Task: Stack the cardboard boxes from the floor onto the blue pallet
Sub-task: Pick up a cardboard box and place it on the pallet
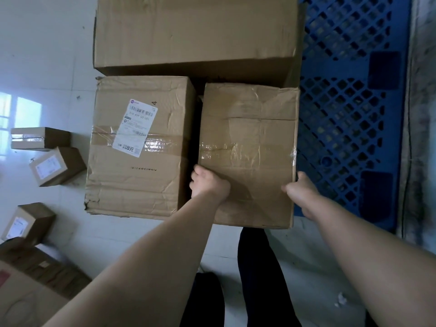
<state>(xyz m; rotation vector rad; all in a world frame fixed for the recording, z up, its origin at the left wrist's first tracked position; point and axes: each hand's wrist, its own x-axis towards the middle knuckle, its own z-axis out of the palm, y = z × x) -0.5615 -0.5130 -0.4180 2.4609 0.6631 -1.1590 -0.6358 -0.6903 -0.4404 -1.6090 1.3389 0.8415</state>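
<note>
I hold a taped brown cardboard box point(250, 138) by its two sides. My left hand point(207, 184) grips its left edge, fingers tucked into the gap beside a creased box with a white shipping label point(139, 147). My right hand point(300, 188) clasps the right edge. The held box overlaps the left edge of the blue lattice pallet point(349, 119). A large plain box point(195, 31) lies behind both. Whether the held box rests on the pallet or hangs above it, I cannot tell.
Several small boxes lie on the pale tiled floor at the left point(56, 165), point(40, 138), point(28, 223). A bigger box point(30, 286) fills the bottom-left corner. My dark-trousered legs point(254, 279) stand below the held box. A grey wall point(422, 114) borders the pallet's right side.
</note>
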